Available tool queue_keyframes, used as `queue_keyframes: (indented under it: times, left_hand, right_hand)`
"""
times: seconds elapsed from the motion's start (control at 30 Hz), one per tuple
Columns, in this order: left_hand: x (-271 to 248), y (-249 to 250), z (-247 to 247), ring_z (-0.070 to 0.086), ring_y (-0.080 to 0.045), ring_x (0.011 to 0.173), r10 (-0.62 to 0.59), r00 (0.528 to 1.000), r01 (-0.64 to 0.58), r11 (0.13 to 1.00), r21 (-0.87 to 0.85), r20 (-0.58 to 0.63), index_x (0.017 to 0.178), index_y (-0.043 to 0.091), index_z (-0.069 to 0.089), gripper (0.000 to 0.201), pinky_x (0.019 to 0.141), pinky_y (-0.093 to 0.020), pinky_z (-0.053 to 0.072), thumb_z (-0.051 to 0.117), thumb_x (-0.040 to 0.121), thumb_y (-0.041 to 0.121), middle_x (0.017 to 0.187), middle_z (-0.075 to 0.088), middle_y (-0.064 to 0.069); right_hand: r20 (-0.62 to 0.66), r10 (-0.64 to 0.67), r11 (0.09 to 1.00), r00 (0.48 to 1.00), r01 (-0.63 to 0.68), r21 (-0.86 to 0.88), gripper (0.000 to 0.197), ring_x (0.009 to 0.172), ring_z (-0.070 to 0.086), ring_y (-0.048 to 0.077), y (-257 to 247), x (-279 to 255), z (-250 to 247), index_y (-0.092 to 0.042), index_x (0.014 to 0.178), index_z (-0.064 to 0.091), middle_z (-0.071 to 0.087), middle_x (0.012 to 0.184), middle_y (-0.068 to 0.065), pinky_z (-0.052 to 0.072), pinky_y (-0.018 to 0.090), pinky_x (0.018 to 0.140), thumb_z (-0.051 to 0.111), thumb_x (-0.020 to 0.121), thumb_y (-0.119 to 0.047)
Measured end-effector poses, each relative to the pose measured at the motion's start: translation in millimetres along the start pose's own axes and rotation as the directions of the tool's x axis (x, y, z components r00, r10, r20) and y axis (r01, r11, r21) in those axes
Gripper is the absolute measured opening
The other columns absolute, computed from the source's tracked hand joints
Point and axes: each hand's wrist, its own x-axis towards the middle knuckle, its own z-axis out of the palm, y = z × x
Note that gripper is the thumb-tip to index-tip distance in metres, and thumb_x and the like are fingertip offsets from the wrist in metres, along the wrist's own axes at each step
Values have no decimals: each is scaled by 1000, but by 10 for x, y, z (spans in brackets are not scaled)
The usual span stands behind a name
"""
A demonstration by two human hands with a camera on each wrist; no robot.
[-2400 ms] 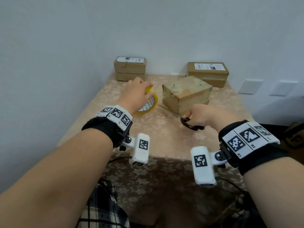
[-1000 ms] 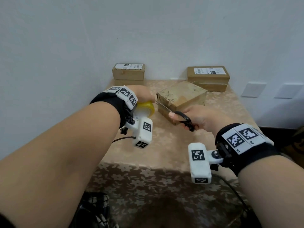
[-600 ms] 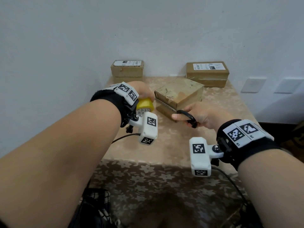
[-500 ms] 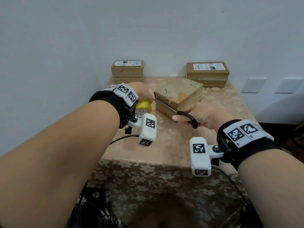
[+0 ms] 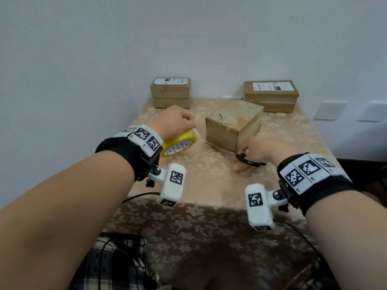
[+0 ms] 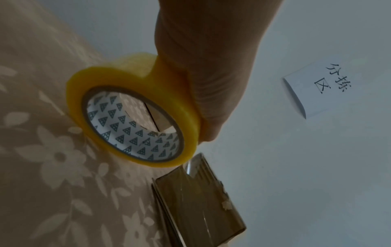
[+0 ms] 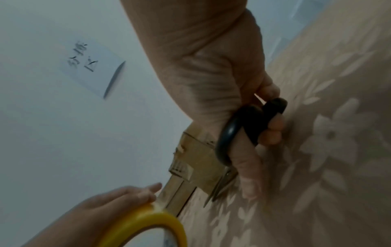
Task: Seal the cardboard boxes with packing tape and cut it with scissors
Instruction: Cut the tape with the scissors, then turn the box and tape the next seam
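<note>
Table [image 5: 219, 185], covered with beige floral-patterned cloth, set against a white wall. Brown cardboard box [image 5: 232, 124], taped, at table centre, turned at an angle. Two flat labelled cardboard cartons, rear left [image 5: 170, 93] and rear right [image 5: 271, 95], against the wall. Yellow roll of packing tape [image 5: 180, 143], tilted on the cloth, left of the centre box; left hand [image 5: 173, 122] grips its rim from above. Black-handled metal scissors [image 5: 249, 161], blades low along the box's near face; right hand [image 5: 257, 149] holds the loops, fingers through.
</note>
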Motion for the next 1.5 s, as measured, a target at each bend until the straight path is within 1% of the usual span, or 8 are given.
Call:
queue_keyframes:
  times: [0.23,0.37,0.47,0.6,0.73,0.9,1.17,1.5]
  left_hand:
    - [84,-11,50,54,-17,80,35,989,-34,999,8,-146,86,9,68,16,66,-26,39,57,89,18,83,62,-1]
    - [69,-166,129,49,-14,89,74,951,-65,997,40,-300,86,10,66,18,77,-25,34,52,92,22,96,54,0]
    - [56,-245,175,47,-12,85,81,899,-76,997,29,-429,83,7,66,21,74,-22,31,50,91,18,100,57,-4]
    - [76,-322,200,43,-6,87,79,862,-94,996,-6,-501,85,10,63,18,73,-15,28,49,93,18,107,54,-2]
    - [119,-341,220,43,-7,87,116,859,-130,992,7,-498,89,11,63,16,74,-19,30,50,94,20,107,53,-2]
    - [145,-390,233,49,-11,89,131,876,-160,987,-23,-464,89,12,64,17,77,-25,38,51,94,21,105,54,-1]
    - [107,-413,239,47,-9,88,158,899,-186,982,-31,-409,88,16,63,15,73,-20,33,51,94,23,98,49,4]
    - [131,-366,236,49,-10,89,158,910,-187,981,-40,-384,88,16,63,13,74,-20,33,53,93,24,98,50,4]
  right_hand:
    - [-24,-105,989,994,102,-106,46,105,60,27,-162,-129,-66,-7,121,63,65,117,9,49,33,83,68,85,-35]
    - [-252,-145,981,957,106,-164,28,76,64,25,-245,-150,-149,-6,85,68,68,79,9,52,34,68,61,91,-33]
    - [-493,-135,991,860,107,-85,34,64,53,20,-308,-121,-158,-14,75,57,56,66,0,40,28,53,53,95,-42]
    - [-685,-310,951,659,209,-230,37,102,54,23,-429,76,-128,-16,110,62,60,107,3,41,35,86,44,97,-46]
    - [-605,-310,945,733,170,-279,51,135,36,29,-599,387,-180,-6,135,47,44,144,12,22,42,113,28,103,-42]
    - [-514,-122,973,849,1,-229,47,127,43,31,-740,659,-97,-5,128,51,51,132,14,32,44,105,29,103,-38]
    - [-592,-111,954,798,-82,-289,46,131,39,28,-719,747,85,-6,138,37,43,142,10,33,44,103,45,96,-23]
    - [-630,-247,965,736,128,-229,30,99,62,27,-356,376,-117,-16,111,69,69,107,7,45,32,69,52,96,-36]
